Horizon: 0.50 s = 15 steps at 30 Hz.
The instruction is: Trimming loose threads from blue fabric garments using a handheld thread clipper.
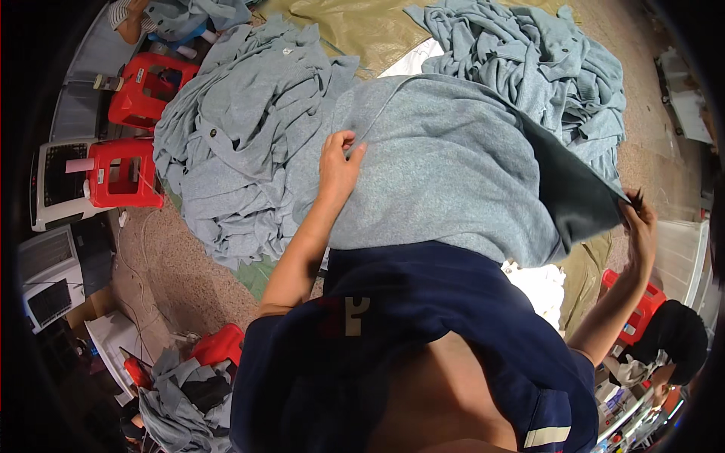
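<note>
Fingers of the right hand (pixel 642 223) pinch the right corner of the grey-blue cloth (pixel 430 174) at centre; whether the loosely curled left hand (pixel 339 164) grips is unclear — likely spreading, needing even tension next.

One garment (pixel 438 166) is handled by one left hand (pixel 337 170) and one right hand (pixel 640 223); two big piles (pixel 245 132) are counted, at the left and right of the sheet (pixel 362 30), their pieces too tangled to be numbered; a third heap (pixel 185 408) is seen off it; two red stools (pixel 136 90) are counted beyond its left edge; two red pieces (pixel 219 345) are partly hidden.
</note>
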Tool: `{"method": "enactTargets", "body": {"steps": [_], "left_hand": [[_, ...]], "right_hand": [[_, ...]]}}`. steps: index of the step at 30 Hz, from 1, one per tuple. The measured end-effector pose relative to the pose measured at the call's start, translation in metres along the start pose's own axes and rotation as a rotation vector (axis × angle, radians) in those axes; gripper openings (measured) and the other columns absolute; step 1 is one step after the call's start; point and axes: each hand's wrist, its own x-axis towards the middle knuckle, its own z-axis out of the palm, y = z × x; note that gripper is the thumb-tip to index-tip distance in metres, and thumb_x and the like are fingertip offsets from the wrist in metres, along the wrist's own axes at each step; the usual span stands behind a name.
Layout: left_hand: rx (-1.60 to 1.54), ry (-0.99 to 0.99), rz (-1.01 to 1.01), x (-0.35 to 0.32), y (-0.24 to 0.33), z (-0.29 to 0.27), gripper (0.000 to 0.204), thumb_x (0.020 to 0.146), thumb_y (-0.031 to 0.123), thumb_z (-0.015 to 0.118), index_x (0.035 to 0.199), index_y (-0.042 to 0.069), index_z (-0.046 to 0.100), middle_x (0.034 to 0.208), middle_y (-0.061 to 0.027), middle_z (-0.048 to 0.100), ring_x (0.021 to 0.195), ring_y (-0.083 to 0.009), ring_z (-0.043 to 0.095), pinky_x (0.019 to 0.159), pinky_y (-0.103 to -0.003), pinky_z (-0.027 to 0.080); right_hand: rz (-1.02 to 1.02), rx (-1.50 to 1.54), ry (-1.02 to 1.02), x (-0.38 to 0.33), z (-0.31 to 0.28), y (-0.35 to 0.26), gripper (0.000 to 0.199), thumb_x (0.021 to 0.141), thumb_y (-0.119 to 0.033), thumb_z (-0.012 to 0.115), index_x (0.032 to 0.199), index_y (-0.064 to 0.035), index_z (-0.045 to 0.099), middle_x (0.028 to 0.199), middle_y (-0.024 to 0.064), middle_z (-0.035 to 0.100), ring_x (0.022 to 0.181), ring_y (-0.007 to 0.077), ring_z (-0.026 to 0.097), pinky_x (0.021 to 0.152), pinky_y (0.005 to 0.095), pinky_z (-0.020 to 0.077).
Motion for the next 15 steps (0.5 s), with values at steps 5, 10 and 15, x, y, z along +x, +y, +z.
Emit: {"method": "enactTargets", "body": {"steps": [5, 10, 15], "left_hand": [[-0.387, -0.180, -0.411, 0.024, -0.034, -0.007, 0.026, 0.087, 0.023, 0.071, 0.105, 0.004, 0.066, 0.091, -0.0013, 0.064, 0.084, -0.0110, 0.058, 0.078, -0.027, 0.048], [-0.234, -0.214, -0.288, 0.003, -0.102, 0.003, 0.021, 0.086, 0.017, 0.067, 0.103, 0.005, 0.065, 0.077, 0.0009, 0.059, 0.071, -0.0096, 0.052, 0.065, -0.028, 0.045], [-0.173, 0.001, -0.144, 0.023, -0.026, -0.018, 0.015, 0.092, 0.013, 0.060, 0.097, -0.001, 0.064, 0.070, -0.0037, 0.057, 0.068, -0.0085, 0.049, 0.063, -0.028, 0.044]], "right_hand": [[-0.918, -0.284, -0.492, -0.078, 0.041, -0.133, 0.021, 0.080, -0.006, 0.060, 0.098, 0.0030, 0.065, 0.092, 0.0156, 0.066, 0.077, 0.0228, 0.063, 0.062, 0.0316, 0.0504], [-0.818, 0.164, -1.707, -0.039, 0.199, -0.183, 0.027, 0.080, 0.000, 0.058, 0.107, 0.0045, 0.060, 0.101, 0.0169, 0.057, 0.087, 0.0345, 0.062, 0.072, 0.0415, 0.0514], [-1.197, -0.438, -0.972, -0.023, 0.333, -0.126, 0.018, 0.083, -0.006, 0.056, 0.096, -0.0021, 0.066, 0.113, 0.0174, 0.056, 0.088, 0.0356, 0.063, 0.074, 0.0428, 0.0525]]}}
